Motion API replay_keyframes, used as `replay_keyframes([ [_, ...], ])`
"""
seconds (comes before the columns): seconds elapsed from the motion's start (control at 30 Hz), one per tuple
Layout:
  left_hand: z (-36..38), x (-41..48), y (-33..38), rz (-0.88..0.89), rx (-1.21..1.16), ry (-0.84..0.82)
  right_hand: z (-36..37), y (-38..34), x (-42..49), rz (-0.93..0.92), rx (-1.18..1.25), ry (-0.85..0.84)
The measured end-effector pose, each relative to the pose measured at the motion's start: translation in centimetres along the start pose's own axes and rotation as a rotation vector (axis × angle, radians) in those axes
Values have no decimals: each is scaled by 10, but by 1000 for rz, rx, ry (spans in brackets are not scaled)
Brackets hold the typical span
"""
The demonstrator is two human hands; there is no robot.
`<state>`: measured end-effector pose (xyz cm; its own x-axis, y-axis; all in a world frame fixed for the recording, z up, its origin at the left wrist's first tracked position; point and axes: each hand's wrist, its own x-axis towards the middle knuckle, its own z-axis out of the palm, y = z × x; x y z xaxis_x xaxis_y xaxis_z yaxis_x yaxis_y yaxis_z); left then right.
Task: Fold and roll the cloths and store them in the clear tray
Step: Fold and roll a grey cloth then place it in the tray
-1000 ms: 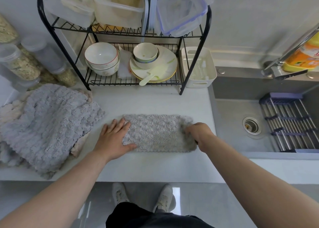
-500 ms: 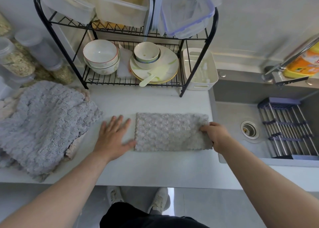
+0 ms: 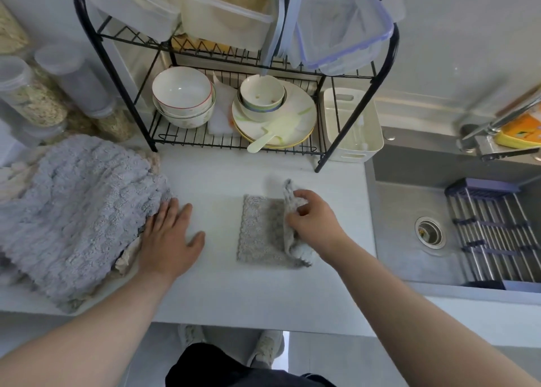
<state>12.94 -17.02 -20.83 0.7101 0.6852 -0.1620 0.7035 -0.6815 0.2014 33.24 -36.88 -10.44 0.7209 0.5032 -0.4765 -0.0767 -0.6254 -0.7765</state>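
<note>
Grey fluffy folded cloth (image 3: 259,234) lies on the white counter (image 3: 234,299); right hand (image 3: 310,225) pinches its raised right edge (left hand (image 3: 169,240) flat, holding nothing). Best roll tightly leftward, keeping edges aligned.

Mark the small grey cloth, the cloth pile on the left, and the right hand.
grey cloth (image 3: 260,234), head view, flat left part.
cloth pile (image 3: 76,211), head view, top lilac-grey cloth.
right hand (image 3: 316,225), head view, back of the hand.
</note>
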Motion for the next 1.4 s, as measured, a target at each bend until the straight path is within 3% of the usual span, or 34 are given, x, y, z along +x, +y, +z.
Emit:
replay_keyframes([
  [0.17,-1,0,1,-15,-2,-9,43,-12,5,-71,-192,-40],
  [0.37,0,1,-1,-15,-14,-2,69,-12,9,-34,-323,-116],
  [0.53,1,1,-2,-1,-18,20,73,0,8,-47,-291,-154],
  [0.67,1,1,-2,-3,-18,19,68,12,6,-56,-8,-205],
  [0.7,2,1,-3,-1,-17,17,65,15,4,-170,-89,-153],
  [0.8,2,2,-3,5,-12,13,57,36,5,-686,-718,165],
  [0.83,2,2,-3,4,-10,10,57,41,6,-689,-879,142],
  [0.97,1,1,-2,12,-3,14,56,61,14,-507,-1169,-183],
  [1.2,-1,1,-3,10,-6,-21,50,63,17,-578,-1191,-209],
  [1.23,-1,1,-3,12,-5,-37,46,63,12,-619,-1121,-165],
  [1.3,-1,1,-4,23,-10,-54,38,65,-1,-638,-873,100],
  [1.33,-2,1,-4,26,-15,-59,34,65,-7,-539,-770,243],
  [1.4,-4,0,-3,21,-6,-69,28,60,-18,-117,-687,308],
])
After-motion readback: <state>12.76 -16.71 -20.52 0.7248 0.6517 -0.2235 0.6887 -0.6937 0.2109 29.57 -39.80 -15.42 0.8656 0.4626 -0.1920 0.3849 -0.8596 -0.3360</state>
